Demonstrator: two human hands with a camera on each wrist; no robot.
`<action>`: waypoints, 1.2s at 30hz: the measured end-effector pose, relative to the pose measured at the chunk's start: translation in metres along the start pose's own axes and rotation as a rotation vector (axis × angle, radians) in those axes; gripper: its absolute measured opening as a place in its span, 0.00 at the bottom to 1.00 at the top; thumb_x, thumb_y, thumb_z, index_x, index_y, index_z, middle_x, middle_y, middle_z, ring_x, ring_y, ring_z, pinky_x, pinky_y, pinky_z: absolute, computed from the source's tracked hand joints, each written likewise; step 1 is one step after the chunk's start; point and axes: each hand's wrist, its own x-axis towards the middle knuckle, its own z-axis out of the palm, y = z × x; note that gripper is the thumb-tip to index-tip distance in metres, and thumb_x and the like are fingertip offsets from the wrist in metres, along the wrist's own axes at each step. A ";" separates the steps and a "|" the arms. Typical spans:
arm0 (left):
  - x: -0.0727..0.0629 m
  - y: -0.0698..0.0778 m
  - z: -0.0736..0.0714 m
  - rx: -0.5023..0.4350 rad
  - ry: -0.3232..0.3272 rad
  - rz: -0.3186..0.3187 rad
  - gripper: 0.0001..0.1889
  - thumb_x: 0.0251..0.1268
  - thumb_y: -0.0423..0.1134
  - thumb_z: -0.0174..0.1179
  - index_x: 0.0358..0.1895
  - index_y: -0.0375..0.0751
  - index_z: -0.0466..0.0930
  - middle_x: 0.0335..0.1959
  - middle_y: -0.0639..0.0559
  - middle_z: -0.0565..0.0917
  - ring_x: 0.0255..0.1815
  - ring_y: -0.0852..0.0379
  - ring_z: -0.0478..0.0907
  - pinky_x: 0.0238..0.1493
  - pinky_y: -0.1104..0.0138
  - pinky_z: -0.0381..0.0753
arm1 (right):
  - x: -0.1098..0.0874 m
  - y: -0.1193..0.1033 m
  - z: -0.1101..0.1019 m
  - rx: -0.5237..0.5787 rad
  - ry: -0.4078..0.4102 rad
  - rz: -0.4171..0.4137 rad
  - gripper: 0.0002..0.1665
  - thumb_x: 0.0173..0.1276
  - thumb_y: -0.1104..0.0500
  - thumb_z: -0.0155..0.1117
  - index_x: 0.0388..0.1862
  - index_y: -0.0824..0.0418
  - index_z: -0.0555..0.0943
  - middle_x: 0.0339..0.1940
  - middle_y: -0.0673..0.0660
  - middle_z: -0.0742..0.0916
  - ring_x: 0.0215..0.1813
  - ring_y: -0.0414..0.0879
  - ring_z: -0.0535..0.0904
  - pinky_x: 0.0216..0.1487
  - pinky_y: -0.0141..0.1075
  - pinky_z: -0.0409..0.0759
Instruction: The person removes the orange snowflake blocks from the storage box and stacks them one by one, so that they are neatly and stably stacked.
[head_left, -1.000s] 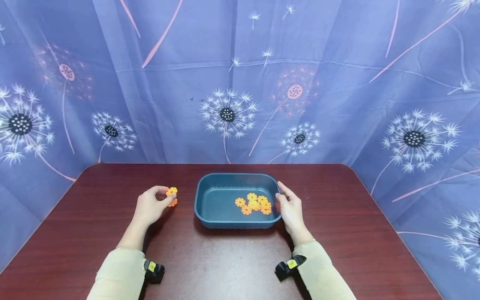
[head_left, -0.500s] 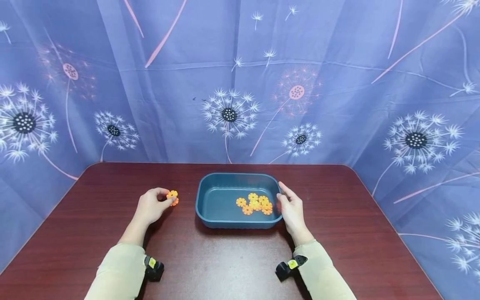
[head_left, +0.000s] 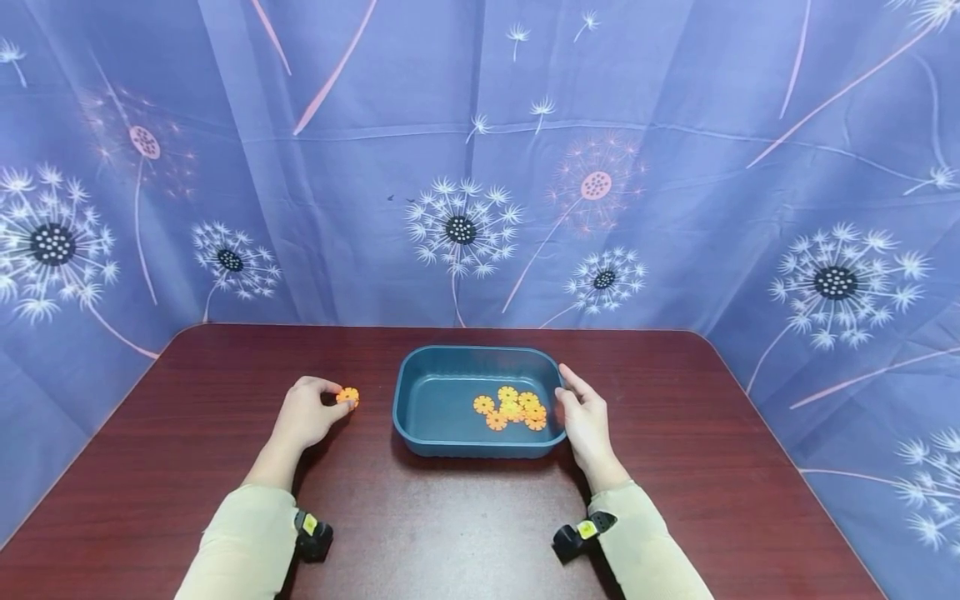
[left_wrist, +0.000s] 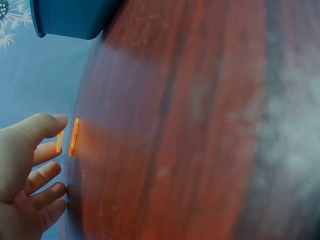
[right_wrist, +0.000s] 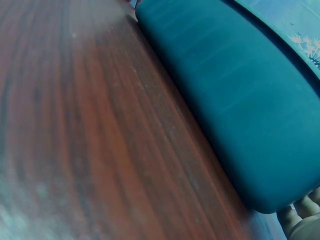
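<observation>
In the head view my left hand (head_left: 303, 412) pinches a small orange-yellow notched disc (head_left: 347, 394) between thumb and forefinger, left of a dark teal plastic tub (head_left: 480, 450). The left wrist view shows this disc edge-on, tilted, close over a second orange disc (left_wrist: 74, 137) lying flat on the table. From the head camera the two overlap. My right hand (head_left: 587, 423) holds the tub's right end, thumb at the rim and fingers along the outer wall. In the right wrist view only its fingers (right_wrist: 302, 212) show, at the tub's corner.
Several more orange-yellow notched discs (head_left: 512, 410) lie in a loose heap in the tub's right half. The tub stands on a dark red wood-grain table (head_left: 465, 533). A blue curtain with dandelion prints (head_left: 337, 208) hangs behind the table's far edge.
The disc in my left hand has come down toward the one on the table, so the two discs, seen apart earlier, now overlap. My right hand keeps its place at the tub.
</observation>
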 end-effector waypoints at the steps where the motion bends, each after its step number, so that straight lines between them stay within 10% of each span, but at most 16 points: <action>1: 0.000 0.000 0.000 0.001 -0.004 -0.005 0.20 0.57 0.42 0.64 0.47 0.28 0.80 0.53 0.30 0.73 0.55 0.33 0.68 0.56 0.45 0.70 | 0.000 -0.001 0.000 -0.005 0.001 0.001 0.28 0.70 0.64 0.52 0.69 0.57 0.68 0.64 0.59 0.75 0.18 0.35 0.64 0.26 0.28 0.68; 36: -0.001 0.003 0.001 0.067 -0.042 -0.060 0.19 0.58 0.44 0.64 0.47 0.33 0.81 0.56 0.32 0.72 0.57 0.32 0.63 0.52 0.43 0.66 | -0.002 -0.003 0.000 0.012 -0.012 0.009 0.27 0.70 0.63 0.51 0.69 0.56 0.68 0.62 0.59 0.76 0.18 0.36 0.64 0.25 0.27 0.68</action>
